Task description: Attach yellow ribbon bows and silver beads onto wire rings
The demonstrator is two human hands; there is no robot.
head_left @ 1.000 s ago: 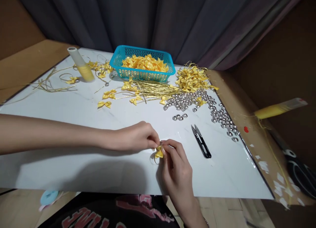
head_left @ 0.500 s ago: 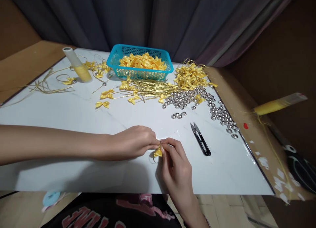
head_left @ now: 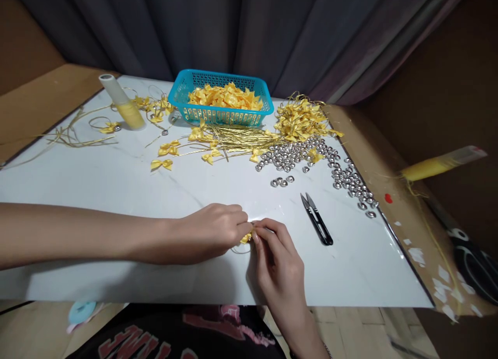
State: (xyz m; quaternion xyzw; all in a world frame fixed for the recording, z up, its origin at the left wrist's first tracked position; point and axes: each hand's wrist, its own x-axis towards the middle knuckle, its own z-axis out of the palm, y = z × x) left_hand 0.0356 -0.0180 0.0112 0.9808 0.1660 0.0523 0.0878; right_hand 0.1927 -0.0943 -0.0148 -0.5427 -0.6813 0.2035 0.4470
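Observation:
Near the table's front, a small yellow ribbon bow (head_left: 246,238) with a thin cord loop is pinched between my two hands. My left hand (head_left: 218,229) reaches across from the left, its fingers closed on the bow and covering part of it. My right hand (head_left: 278,260) holds the bow's other side between thumb and fingertips. Some of the bow and whatever lies at the fingertips is hidden. Thread snips (head_left: 317,219) with black handles lie on the white table (head_left: 128,182), right of my right hand.
A blue basket (head_left: 182,110) of yellow bows stands at the back. Before it lie gold cords (head_left: 243,138), loose bows, a bow pile (head_left: 299,120) and many silver beads (head_left: 286,156). A thread spool (head_left: 124,105) stands back left; another spool (head_left: 443,164) and scissors (head_left: 472,265) are at right.
My left hand has shifted slightly down and its wrist has turned, covering more of the bow. The cord loop below the bow sits farther left. My right hand has hardly moved.

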